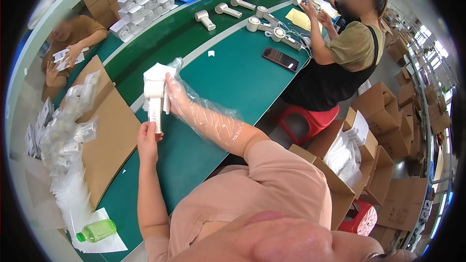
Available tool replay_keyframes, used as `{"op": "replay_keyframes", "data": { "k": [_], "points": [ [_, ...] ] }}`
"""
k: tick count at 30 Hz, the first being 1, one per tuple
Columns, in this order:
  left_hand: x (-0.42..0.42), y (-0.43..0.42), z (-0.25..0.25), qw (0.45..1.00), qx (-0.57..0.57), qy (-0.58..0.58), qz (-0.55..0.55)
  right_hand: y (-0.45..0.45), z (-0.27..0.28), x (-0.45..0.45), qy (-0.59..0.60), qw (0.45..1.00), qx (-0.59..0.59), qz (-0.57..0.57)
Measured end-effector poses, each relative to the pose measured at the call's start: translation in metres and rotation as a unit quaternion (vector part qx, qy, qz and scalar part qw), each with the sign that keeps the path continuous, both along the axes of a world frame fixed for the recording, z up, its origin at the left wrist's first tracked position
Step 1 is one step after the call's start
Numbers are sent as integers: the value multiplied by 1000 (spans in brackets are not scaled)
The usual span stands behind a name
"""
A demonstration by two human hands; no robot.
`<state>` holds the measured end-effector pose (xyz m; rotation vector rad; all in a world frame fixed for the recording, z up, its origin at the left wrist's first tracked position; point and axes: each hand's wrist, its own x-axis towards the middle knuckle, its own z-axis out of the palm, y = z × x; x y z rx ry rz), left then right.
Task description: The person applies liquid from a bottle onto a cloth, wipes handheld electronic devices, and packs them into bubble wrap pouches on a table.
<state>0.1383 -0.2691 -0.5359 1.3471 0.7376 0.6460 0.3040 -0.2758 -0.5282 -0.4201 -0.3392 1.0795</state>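
A white handheld fan (pixel 154 99), its round head toward the conveyor, is held above the green table (pixel 194 150). My left hand (pixel 149 136) grips the lower end of its handle. Beside the fan's head is my right hand (pixel 175 94), closed on a white cloth or wipe (pixel 158 73) and a thin clear plastic bag (pixel 208 116) that drapes along the right forearm. A slim white piece (pixel 166 103) hangs below the right hand, next to the fan; what it is I cannot make out.
More fans lie on the green conveyor (pixel 160 46) and near a co-worker (pixel 349 48) at right. A phone (pixel 280 59) rests on the table. Left are cardboard (pixel 104 131), plastic trays (pixel 68 121) and a green bottle (pixel 97 231). Another person (pixel 73 39) sits across.
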Motion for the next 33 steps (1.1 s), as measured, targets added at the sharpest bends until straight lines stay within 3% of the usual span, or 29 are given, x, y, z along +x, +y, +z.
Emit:
{"op": "replay_keyframes", "data": {
  "k": [2, 3, 4, 5, 6, 7, 8, 10, 11, 12, 14, 16, 17, 18, 20, 22, 23, 24, 25, 26, 27, 29, 33],
  "points": [
    [4, -8, 5, 998, 34, 19, 50, 0, -4, 13, -242, 966, -73, -51],
    [3, -8, 3, 998, 31, 20, 47, -2, -7, 18, -465, 871, -110, -113],
    [1, -6, 0, 998, 45, 32, 42, -3, -10, 18, -464, 871, -112, -114],
    [-1, -3, -1, 997, 60, 43, 38, -10, 0, 13, -649, 707, -45, -276],
    [-2, 0, -2, 997, 59, 44, 37, -15, 6, 7, -776, 478, 27, -411],
    [-3, 2, -2, 996, 66, 53, 39, -17, 6, 1, -756, 515, -7, -404],
    [-4, 3, -2, 995, 72, 62, 41, -15, 6, 3, -756, 516, -9, -404],
    [-5, 1, 0, 991, 111, 70, 24, -10, 9, 14, -727, 659, -65, -181],
    [-4, 0, 1, 986, 150, 76, 9, -10, 8, 20, -665, 729, -81, -138],
    [-4, -2, 2, 986, 149, 76, 8, -7, 4, 23, -665, 729, -83, -138],
    [-2, -5, 3, 983, 167, 76, 3, -5, 2, 25, -357, 924, -137, 3],
    [-5, 0, -1, 987, 139, 76, 13, -15, 8, 14, -387, 916, -99, -18],
    [-5, 2, -1, 991, 110, 76, 23, -17, 9, 9, -568, 801, -158, -104],
    [-5, 3, -1, 991, 111, 76, 22, -19, 11, 4, -717, 640, -208, -184],
    [-8, 4, 4, 992, 97, 75, 35, -22, 14, 3, -710, 643, -234, -166],
    [-8, 2, 7, 988, 127, 83, 26, -20, 16, 10, -644, 729, -200, -118],
    [-8, 1, 8, 983, 157, 91, 17, -17, 13, 15, -644, 729, -200, -117],
    [-8, 1, 7, 984, 156, 90, 18, -12, 8, 20, -475, 859, -190, -19],
    [-7, 1, 6, 982, 171, 83, 9, -8, 3, 23, -280, 941, -171, 80],
    [-8, 2, 5, 980, 186, 76, 0, -7, 2, 21, -280, 941, -172, 80],
    [-8, 3, 4, 980, 185, 75, 1, -6, 0, 19, -436, 878, -195, -16],
    [-9, 5, 4, 987, 136, 77, 36, -13, 5, 5, -661, 686, -227, -202],
    [-10, 4, 6, 986, 145, 81, 30, -17, 11, 9, -629, 730, -242, -116]
  ]
}}
